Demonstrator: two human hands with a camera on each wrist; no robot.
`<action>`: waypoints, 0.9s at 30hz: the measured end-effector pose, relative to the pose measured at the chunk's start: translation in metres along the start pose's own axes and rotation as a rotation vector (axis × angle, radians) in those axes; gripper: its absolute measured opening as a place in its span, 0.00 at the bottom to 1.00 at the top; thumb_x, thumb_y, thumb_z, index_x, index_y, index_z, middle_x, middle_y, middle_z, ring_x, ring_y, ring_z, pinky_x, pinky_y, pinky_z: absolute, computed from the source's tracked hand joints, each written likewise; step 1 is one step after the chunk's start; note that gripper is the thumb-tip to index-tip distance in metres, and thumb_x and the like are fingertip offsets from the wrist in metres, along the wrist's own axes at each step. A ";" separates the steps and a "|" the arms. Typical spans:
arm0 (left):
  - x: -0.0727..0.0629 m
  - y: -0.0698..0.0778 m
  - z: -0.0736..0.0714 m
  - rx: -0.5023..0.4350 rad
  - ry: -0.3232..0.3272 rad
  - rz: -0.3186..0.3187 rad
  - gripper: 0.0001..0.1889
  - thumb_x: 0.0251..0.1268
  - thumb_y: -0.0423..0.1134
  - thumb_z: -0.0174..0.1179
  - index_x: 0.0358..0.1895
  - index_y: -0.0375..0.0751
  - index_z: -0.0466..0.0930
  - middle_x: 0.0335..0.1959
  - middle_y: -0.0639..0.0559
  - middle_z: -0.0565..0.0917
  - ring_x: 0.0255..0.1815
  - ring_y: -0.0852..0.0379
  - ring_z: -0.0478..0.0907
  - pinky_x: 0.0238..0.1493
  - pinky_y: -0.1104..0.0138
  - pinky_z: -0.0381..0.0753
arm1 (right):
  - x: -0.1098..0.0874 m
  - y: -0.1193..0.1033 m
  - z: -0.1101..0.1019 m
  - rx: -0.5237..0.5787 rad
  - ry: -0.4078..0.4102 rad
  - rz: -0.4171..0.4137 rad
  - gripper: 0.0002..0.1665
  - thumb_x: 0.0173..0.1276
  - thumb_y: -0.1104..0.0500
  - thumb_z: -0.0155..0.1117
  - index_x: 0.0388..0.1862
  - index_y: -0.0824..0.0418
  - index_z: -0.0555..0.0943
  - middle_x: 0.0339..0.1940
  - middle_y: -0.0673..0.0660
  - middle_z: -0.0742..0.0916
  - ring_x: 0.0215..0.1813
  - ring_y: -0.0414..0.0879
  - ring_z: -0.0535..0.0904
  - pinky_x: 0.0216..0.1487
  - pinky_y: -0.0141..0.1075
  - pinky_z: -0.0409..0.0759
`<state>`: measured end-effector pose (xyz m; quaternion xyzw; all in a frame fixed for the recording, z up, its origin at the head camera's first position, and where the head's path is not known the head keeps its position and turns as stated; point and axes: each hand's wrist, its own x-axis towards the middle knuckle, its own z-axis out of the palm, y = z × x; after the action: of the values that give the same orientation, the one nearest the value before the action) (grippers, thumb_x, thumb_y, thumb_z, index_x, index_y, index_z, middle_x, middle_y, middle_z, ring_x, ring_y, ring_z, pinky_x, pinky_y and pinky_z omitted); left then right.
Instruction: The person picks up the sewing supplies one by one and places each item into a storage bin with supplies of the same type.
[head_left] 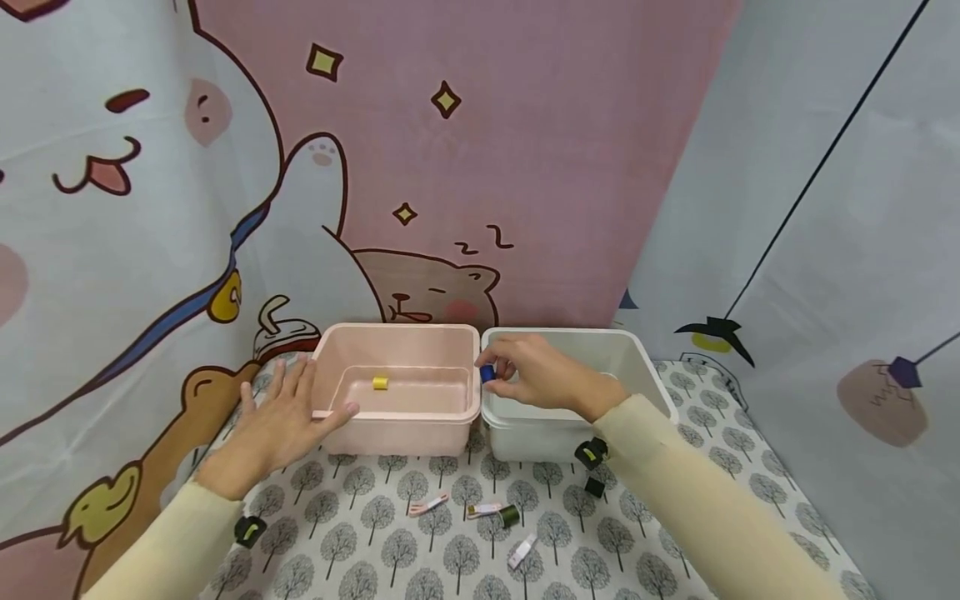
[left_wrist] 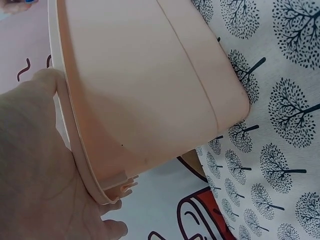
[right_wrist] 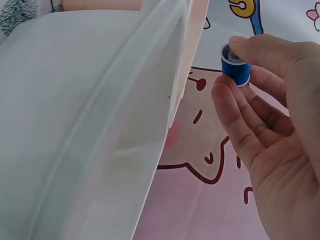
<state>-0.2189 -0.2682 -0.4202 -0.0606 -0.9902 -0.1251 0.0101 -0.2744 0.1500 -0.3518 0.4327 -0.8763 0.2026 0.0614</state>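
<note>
Blue spool [right_wrist: 235, 67] sits pinched in the right hand [head_left: 542, 377]; the left hand [head_left: 281, 421] rests flat-fingered against the pink bin [head_left: 397, 421].

two bins: one pink bin [head_left: 396, 417] and one white bin [head_left: 525, 437], side by side. three thread spools: a yellow spool [head_left: 380, 382] in the pink bin, a blue spool [head_left: 487, 373] pinched in the right hand [head_left: 543, 375], and a dark green spool [head_left: 510, 516] on the cloth. three small flat tags on the cloth: tag one [head_left: 429, 504], tag two [head_left: 483, 509], tag three [head_left: 522, 551]. two hands, counting the left hand [head_left: 281, 417].
</note>
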 end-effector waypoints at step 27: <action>0.002 0.001 0.001 0.010 -0.012 0.004 0.68 0.82 0.86 0.44 0.97 0.29 0.39 0.98 0.25 0.42 0.97 0.16 0.37 0.83 0.08 0.27 | 0.074 -0.003 0.024 0.021 -0.080 0.112 0.18 0.81 0.59 0.79 0.65 0.62 0.92 0.53 0.57 0.94 0.52 0.51 0.95 0.53 0.32 0.93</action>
<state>-0.2204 -0.2667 -0.4207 -0.0632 -0.9908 -0.1195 0.0048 -0.3163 0.0842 -0.3520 0.3912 -0.8988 0.1974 0.0102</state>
